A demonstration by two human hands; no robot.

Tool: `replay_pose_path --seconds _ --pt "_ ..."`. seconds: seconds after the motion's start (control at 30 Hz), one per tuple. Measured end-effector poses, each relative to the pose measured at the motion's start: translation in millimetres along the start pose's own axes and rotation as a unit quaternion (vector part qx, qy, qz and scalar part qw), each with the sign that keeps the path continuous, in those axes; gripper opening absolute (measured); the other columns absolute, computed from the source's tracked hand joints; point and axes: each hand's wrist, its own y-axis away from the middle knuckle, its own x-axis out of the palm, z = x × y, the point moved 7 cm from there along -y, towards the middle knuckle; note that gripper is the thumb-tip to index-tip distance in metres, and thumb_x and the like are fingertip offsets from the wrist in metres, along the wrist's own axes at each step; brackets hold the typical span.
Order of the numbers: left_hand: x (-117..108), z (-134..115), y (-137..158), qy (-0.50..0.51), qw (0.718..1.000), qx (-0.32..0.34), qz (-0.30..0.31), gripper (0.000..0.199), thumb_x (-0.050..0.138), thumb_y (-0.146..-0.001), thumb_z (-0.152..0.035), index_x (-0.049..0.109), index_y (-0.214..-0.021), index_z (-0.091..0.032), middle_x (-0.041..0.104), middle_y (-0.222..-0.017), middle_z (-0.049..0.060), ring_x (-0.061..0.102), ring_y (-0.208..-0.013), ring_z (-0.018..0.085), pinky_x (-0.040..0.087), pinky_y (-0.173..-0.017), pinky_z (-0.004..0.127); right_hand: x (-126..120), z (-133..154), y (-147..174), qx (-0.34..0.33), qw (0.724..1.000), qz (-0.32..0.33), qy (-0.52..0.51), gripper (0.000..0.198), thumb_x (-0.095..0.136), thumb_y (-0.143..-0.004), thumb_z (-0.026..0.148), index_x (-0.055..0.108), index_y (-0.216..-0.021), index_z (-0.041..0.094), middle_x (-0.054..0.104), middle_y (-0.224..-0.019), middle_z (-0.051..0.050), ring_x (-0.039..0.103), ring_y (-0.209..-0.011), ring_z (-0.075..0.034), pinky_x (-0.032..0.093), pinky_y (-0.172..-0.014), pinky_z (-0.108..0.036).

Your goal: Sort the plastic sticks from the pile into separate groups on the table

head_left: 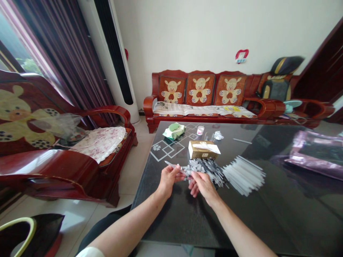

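Both hands are over the dark glossy table [166,214], close together. A thin whitish tube [170,164] slants between them, pen-like in shape; its exact kind is unclear. My left hand [168,180] is closed around its middle, with one end sticking out to the upper left. At the other end, the fingertips of my right hand [203,184] pinch it, partly hiding that end. Just behind the hands lies a heap of small whitish pieces [196,165] and slim black sticks [214,172]. To the right, many translucent white tubes [244,175] lie side by side.
A tissue box [197,152] stands behind the heap. Farther back are a green wipes pack [174,131], a small white jar [200,130], a crumpled tissue [218,135] and a lone white tube [242,141]. A purple-edged plastic package [316,153] lies at right.
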Motion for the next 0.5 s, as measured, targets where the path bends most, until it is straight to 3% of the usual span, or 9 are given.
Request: replay_pose_path --seconds 0.13,0.3,0.5 --pt "-2.0 0.4 0.3 0.002 1.000 0.000 -0.007 0.040 0.076 -0.069 -0.043 0.061 -0.084 -0.009 0.070 -0.074 0.011 0.068 -0.061 0.017 0.056 -0.059 0.026 -0.8 3.8 -0.6 -0.030 1.000 0.003 -0.007 0.037 0.063 -0.077 0.049 0.058 -0.088 0.014 0.064 -0.061 0.001 0.060 -0.043 -0.012 0.045 -0.037 -0.020" --pt "-1.0 0.8 -0.2 -0.002 1.000 0.001 0.007 0.040 0.076 -0.069 -0.044 0.061 -0.084 -0.010 0.071 -0.076 0.012 0.068 -0.062 0.017 0.056 -0.059 0.025 -0.1 -0.5 -0.3 0.010 1.000 0.003 -0.002 0.046 0.047 -0.084 0.058 0.057 -0.081 0.014 0.061 -0.053 0.000 0.056 -0.036 -0.013 0.040 -0.031 -0.020" --pt "-3.1 -0.2 -1.4 0.001 1.000 0.004 0.001 0.040 0.076 -0.069 -0.044 0.062 -0.084 -0.010 0.071 -0.075 0.011 0.069 -0.063 0.017 0.056 -0.059 0.026 -0.4 6.3 -0.6 -0.025 1.000 0.009 0.002 0.034 0.063 -0.076 0.047 0.057 -0.082 0.015 0.064 -0.060 0.001 0.060 -0.043 -0.012 0.044 -0.036 -0.020"
